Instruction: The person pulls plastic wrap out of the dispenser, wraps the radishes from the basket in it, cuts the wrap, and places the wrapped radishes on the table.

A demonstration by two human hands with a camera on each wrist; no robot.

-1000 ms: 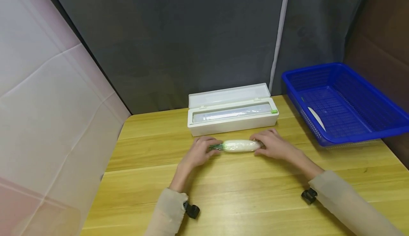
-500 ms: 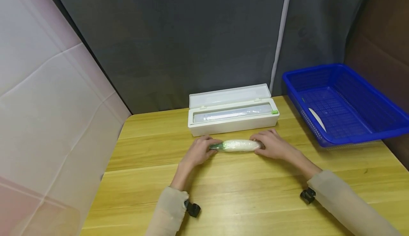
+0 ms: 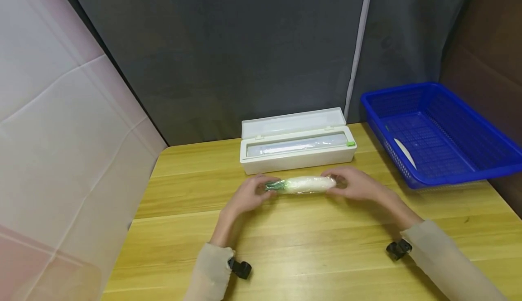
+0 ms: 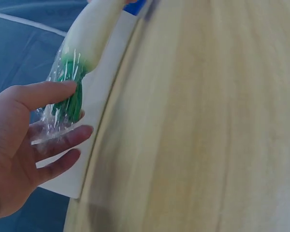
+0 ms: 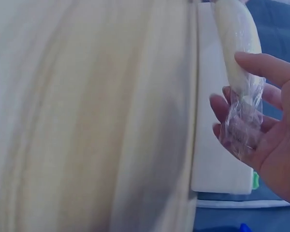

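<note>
A white radish [image 3: 309, 184] with green stalks, wrapped in clear film, lies crosswise between both hands in the head view. My left hand [image 3: 249, 194] pinches its green stalk end; the left wrist view shows the thumb on the stalks [image 4: 73, 92] and fingers behind. My right hand [image 3: 355, 183] holds the other end, where loose film [image 5: 244, 123] bunches against the palm in the right wrist view. Just behind the radish stands a long white cling film box [image 3: 299, 158], its lid [image 3: 292, 123] raised and a roll of film [image 3: 297, 145] visible inside.
At the right, a blue plastic basket [image 3: 465, 172] stands by the brown wall, with a white object [image 3: 405, 153] in it, partly hidden by the basket's near side. Under everything is a wood-grain table [image 3: 310, 246]. A dark grey curtain [image 3: 228, 56] hangs behind.
Both hands have lifted the radish slightly from the table. The right hand's grip has loosened and shifted, showing more of that end. The box and basket stay in place.
</note>
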